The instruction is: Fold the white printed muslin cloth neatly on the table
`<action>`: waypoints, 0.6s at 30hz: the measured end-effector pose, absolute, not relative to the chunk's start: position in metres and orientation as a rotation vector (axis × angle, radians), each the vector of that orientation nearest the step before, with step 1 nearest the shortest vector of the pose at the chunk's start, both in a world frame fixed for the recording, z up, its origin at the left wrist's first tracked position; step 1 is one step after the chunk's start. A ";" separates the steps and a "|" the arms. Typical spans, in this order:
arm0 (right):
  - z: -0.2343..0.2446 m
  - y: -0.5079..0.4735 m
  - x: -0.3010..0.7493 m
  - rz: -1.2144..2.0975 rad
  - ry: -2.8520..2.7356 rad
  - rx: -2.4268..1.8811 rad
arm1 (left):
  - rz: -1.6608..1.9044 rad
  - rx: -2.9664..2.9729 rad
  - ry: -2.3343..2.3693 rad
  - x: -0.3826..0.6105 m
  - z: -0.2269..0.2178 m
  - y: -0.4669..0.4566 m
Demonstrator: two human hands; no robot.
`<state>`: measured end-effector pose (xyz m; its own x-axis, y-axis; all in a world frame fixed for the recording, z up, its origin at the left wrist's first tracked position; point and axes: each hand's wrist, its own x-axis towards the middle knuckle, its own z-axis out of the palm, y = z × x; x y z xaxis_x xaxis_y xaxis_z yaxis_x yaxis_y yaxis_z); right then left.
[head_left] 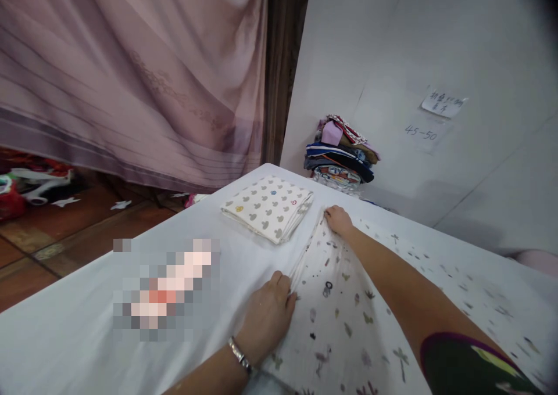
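A thin white cloth (335, 319) printed with small plants and animals spreads over the right side of the white-covered table (218, 267). My left hand (270, 308), with a silver bracelet at the wrist, has its fingers closed on the near part of the cloth's left edge. Farther along that edge, at its far corner, my right hand (339, 219) pinches the fabric. Folds run between the two hands. Just beyond them lies a folded white cloth (268, 206) with grey mushroom-like shapes, apart from both hands.
A blurred-out pinkish object (170, 290) is on the table at left. Stacked folded fabrics (342, 151) stand against the white wall (370, 52), which bears handwritten paper notes (442, 103). A pink curtain (143, 75) hangs behind; scraps (121, 205) lie on the tiled floor (87, 229).
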<state>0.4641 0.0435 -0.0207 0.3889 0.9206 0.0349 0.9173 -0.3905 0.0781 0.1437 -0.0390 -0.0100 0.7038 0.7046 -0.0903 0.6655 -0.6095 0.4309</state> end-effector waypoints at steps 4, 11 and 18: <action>-0.024 0.041 0.464 0.116 1.714 2.603 | 0.112 2.475 1.070 0.144 -0.010 -0.039; -0.028 0.041 0.463 0.078 1.733 2.628 | 0.097 2.485 1.072 0.144 -0.009 -0.039; -0.022 0.025 0.437 0.022 1.696 2.701 | 0.121 2.505 1.057 0.143 -0.012 -0.037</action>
